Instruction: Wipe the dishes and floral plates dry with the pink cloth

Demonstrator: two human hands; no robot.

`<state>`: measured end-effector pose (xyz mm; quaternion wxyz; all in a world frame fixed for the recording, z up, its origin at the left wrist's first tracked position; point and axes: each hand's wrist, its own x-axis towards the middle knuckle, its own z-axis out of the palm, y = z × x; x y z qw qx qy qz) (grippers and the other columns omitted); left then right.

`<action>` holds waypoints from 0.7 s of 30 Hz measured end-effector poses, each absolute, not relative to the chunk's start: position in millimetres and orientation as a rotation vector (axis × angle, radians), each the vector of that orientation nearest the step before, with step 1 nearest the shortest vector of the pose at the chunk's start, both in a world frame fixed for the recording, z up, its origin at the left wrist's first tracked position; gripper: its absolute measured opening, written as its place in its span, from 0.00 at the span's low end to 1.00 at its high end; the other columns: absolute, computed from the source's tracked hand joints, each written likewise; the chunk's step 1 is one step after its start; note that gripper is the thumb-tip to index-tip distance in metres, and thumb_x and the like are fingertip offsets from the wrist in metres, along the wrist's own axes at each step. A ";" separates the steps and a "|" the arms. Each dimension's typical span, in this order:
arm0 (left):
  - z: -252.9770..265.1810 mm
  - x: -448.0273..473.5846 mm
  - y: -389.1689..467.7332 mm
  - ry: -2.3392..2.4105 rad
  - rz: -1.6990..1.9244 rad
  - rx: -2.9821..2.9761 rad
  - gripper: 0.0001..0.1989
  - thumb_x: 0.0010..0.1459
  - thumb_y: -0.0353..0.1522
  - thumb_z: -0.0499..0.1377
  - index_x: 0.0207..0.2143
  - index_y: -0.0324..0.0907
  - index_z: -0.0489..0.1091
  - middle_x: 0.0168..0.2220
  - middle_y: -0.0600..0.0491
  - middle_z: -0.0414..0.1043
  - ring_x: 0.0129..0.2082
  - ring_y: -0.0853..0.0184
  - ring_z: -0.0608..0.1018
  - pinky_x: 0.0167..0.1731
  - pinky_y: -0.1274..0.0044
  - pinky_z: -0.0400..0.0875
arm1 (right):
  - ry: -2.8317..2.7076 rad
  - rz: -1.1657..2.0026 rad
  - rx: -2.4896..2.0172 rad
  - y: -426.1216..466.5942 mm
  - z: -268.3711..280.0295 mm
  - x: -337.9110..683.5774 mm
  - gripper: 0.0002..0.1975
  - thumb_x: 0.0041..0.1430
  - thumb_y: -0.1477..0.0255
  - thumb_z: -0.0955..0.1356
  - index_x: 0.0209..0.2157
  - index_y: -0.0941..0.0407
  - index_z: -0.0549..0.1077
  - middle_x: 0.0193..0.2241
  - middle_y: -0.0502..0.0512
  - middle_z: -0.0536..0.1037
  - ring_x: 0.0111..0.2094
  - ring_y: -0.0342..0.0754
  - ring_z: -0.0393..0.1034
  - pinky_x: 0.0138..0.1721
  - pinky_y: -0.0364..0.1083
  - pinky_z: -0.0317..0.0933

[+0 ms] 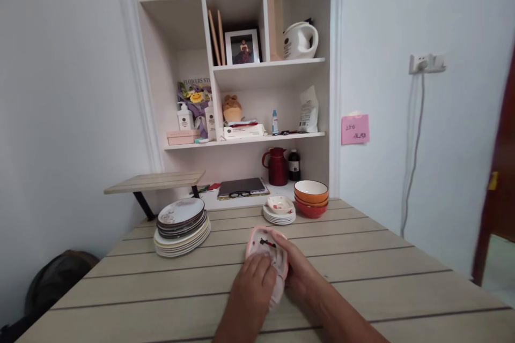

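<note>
A small pink-rimmed dish [261, 241] with a dark mark inside is held just above the wooden table [362, 257], tilted toward me. My right hand [298, 270] grips its right edge from behind. My left hand [251, 284] presses a light cloth [277, 292] against the dish's near side. The cloth hangs below the dish between both hands.
A tall stack of plates [182, 225] stands at the left. A short stack of small dishes [279, 211] and nested orange and red bowls [311, 198] stand at the table's far edge. Behind are a red jug [277, 166], a tablet with glasses [241, 187], shelves, and a low side shelf [155, 182].
</note>
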<state>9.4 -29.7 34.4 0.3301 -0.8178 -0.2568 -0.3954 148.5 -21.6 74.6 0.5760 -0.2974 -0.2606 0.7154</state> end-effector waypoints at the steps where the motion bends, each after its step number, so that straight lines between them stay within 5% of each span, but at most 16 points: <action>1: 35.4 9.3 -31.3 -0.677 -1.058 -2.119 0.12 0.63 0.24 0.48 0.43 0.39 0.70 0.41 0.49 0.76 0.42 0.64 0.78 0.43 0.70 0.74 | -0.654 1.698 -0.616 -24.9 75.1 145.9 0.22 0.50 0.65 0.73 0.47 0.56 0.72 0.32 0.55 0.82 0.33 0.50 0.75 0.41 0.47 0.65; 5: 37.9 7.6 -35.1 -0.680 -1.106 -2.047 0.12 0.63 0.23 0.49 0.45 0.38 0.69 0.37 0.49 0.76 0.37 0.65 0.77 0.38 0.71 0.74 | -0.728 1.797 -0.373 -31.1 70.3 134.0 0.33 0.49 0.70 0.73 0.57 0.51 0.64 0.40 0.55 0.81 0.38 0.50 0.76 0.46 0.49 0.64; 8: 35.1 9.6 -32.3 -0.649 -1.115 -2.104 0.14 0.64 0.24 0.47 0.47 0.39 0.68 0.39 0.49 0.75 0.39 0.64 0.77 0.41 0.71 0.74 | -0.595 1.819 -0.490 -23.7 60.6 128.8 0.36 0.47 0.73 0.73 0.58 0.50 0.63 0.29 0.51 0.81 0.30 0.48 0.75 0.38 0.47 0.65; 16: 33.9 10.2 -28.7 -0.736 -1.076 -2.439 0.11 0.65 0.30 0.52 0.48 0.44 0.68 0.44 0.51 0.73 0.43 0.65 0.74 0.46 0.71 0.71 | -0.638 1.735 -0.648 -9.5 64.5 142.1 0.17 0.47 0.68 0.74 0.39 0.58 0.75 0.24 0.55 0.80 0.26 0.49 0.74 0.32 0.47 0.65; 21: 44.7 -4.0 -24.4 -0.553 -0.831 -2.477 0.07 0.62 0.33 0.58 0.43 0.46 0.69 0.42 0.56 0.73 0.45 0.67 0.73 0.53 0.70 0.64 | -0.931 1.629 -0.698 -12.1 75.7 164.3 0.17 0.47 0.70 0.74 0.40 0.59 0.77 0.27 0.54 0.80 0.28 0.46 0.71 0.30 0.43 0.61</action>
